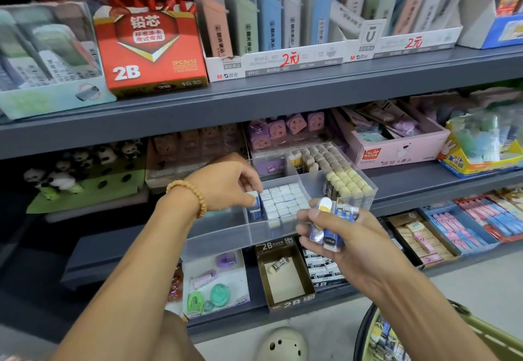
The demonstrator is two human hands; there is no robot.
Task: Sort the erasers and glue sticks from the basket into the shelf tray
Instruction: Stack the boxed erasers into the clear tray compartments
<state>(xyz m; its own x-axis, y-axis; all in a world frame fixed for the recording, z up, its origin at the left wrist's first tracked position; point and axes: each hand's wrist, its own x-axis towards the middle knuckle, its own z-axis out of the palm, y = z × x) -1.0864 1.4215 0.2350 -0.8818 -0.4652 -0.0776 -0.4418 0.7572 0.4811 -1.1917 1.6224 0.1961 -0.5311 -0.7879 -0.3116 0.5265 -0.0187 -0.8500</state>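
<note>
A clear divided shelf tray [220,227] sticks out from the middle shelf. Its centre compartment holds rows of white-topped erasers [283,200]; the right and back compartments hold upright glue sticks [346,181]. My left hand [226,183], with a bead bracelet at the wrist, pinches a blue-and-white eraser [255,205] at the left edge of the eraser rows. My right hand [336,236] hovers in front of the tray, shut on a bundle of blue-sleeved erasers and a glue stick [328,224]. The green basket [464,329] shows at the bottom right with more packs inside.
The tray's left compartment holds nothing. Below it stand a brown 2B box [285,273] with one eraser and a white box of correction tapes [215,284]. A pink box [396,145] and a panda display [82,173] flank the tray. My shoe [283,345] is on the floor.
</note>
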